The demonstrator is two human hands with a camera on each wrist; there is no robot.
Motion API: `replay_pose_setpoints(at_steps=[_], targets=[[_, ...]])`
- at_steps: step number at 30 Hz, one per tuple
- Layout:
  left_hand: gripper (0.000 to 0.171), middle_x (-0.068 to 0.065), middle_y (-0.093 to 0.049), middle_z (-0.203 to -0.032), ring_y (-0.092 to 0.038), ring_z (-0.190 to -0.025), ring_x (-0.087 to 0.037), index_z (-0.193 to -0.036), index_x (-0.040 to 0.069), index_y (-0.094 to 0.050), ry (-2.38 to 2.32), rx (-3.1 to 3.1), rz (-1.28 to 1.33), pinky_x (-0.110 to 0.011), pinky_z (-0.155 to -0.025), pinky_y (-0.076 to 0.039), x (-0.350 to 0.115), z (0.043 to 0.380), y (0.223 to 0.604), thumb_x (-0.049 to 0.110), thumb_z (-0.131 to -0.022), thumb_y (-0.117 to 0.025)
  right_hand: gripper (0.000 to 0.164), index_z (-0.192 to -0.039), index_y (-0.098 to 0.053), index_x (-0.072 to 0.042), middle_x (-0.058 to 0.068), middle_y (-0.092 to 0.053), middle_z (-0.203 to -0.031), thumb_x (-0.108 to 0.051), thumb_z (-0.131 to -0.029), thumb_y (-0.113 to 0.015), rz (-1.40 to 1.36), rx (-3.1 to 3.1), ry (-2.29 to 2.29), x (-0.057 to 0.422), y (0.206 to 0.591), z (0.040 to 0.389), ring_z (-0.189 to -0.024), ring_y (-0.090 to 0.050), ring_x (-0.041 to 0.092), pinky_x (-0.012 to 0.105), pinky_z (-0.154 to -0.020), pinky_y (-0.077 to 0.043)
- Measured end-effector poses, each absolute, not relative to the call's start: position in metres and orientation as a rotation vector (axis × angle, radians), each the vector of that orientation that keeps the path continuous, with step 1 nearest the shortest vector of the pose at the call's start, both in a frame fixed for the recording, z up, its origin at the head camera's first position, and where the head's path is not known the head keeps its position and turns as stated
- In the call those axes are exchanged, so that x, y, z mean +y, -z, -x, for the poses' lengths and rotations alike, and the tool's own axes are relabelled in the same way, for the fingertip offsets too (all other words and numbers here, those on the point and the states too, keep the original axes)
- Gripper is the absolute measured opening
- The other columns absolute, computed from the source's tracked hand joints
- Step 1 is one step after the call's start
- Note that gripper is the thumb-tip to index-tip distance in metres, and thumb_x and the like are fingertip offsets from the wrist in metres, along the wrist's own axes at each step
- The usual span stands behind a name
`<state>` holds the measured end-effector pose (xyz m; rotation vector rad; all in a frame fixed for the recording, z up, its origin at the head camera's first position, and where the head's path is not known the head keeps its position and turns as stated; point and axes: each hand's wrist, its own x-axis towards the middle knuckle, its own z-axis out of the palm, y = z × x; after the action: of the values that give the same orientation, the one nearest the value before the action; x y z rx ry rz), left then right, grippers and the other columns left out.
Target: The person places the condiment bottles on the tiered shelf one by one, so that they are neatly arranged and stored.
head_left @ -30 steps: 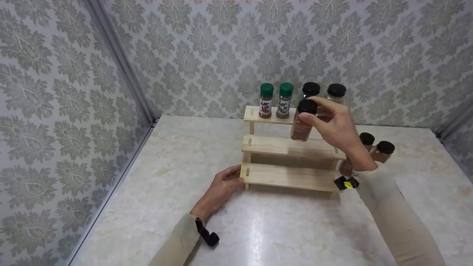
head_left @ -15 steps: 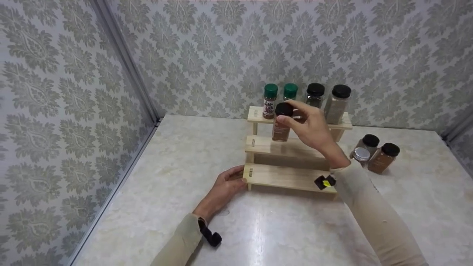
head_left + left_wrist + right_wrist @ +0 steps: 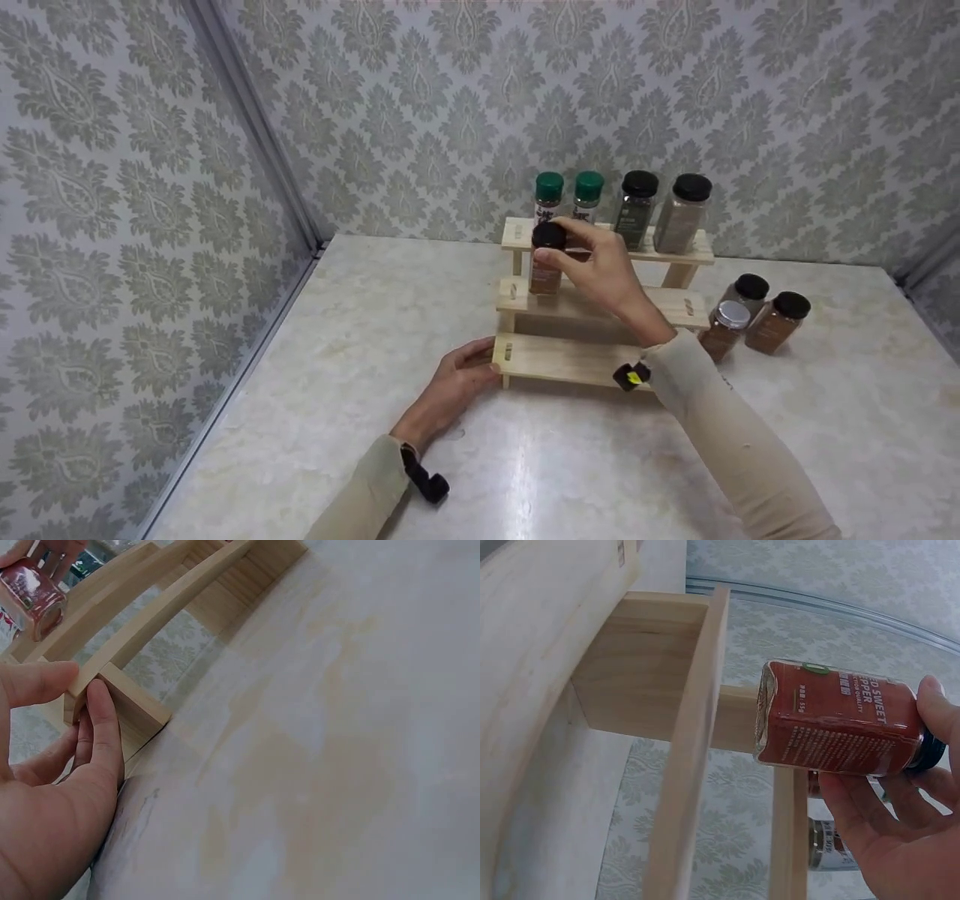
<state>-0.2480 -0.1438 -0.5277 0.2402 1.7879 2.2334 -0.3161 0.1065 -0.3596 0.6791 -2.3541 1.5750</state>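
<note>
In the head view my right hand [image 3: 600, 266] pinches a spice jar [image 3: 545, 274] by its black cap, over the left end of the middle step of a three-tier wooden rack [image 3: 585, 360]. The right wrist view shows the jar [image 3: 836, 716] full of red powder, its label reading "sweet pepper". Whether its base touches the step is hard to tell. My left hand [image 3: 454, 382] grips the left end of the lowest step. In the left wrist view the thumb lies on the wood and fingers of this hand [image 3: 64, 765] curl beneath.
On the top step stand two green-capped bottles [image 3: 550, 187], partly behind the held jar, and two black-capped jars [image 3: 679, 217]. Right of the rack, a silver-capped jar [image 3: 724, 330] and two black-capped jars [image 3: 776, 322] stand on the marbled table [image 3: 360, 315]. Patterned walls rise behind and left.
My right hand has carried the red pepper jar leftward along the rack and slightly down, to the middle step's left end. My left hand keeps its grip on the rack.
</note>
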Motion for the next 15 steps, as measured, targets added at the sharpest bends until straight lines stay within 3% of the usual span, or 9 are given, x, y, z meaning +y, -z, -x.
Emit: replay_pose_setpoints(at_steps=[8, 15], targets=[[0.065, -0.025, -0.052, -0.156, -0.058, -0.136, -0.025, -0.159, -0.005, -0.042, -2.247, 1.777, -0.238, -0.030, -0.104, -0.056, -0.146, 0.247, 0.526, 0.004, -0.100, -0.067, 0.052, -0.142, -0.069, -0.006, 0.020, -0.069, -0.135, -0.024, -0.095, -0.083, -0.687, -2.379, -1.593, 0.097, 0.372, 0.319, -0.118, -0.071, 0.031, 0.037, -0.097, -0.062], [0.064, -0.026, -0.054, -0.155, -0.059, -0.135, -0.026, -0.158, -0.006, -0.043, -2.245, 1.780, -0.230, -0.030, -0.104, -0.056, -0.143, 0.247, 0.528, 0.002, -0.099, -0.066, 0.054, -0.142, -0.069, -0.008, 0.019, -0.070, -0.134, -0.026, -0.094, -0.085, -0.653, -2.394, -1.605, 0.100, 0.376, 0.317, -0.115, -0.073, 0.031, 0.039, -0.095, -0.063]])
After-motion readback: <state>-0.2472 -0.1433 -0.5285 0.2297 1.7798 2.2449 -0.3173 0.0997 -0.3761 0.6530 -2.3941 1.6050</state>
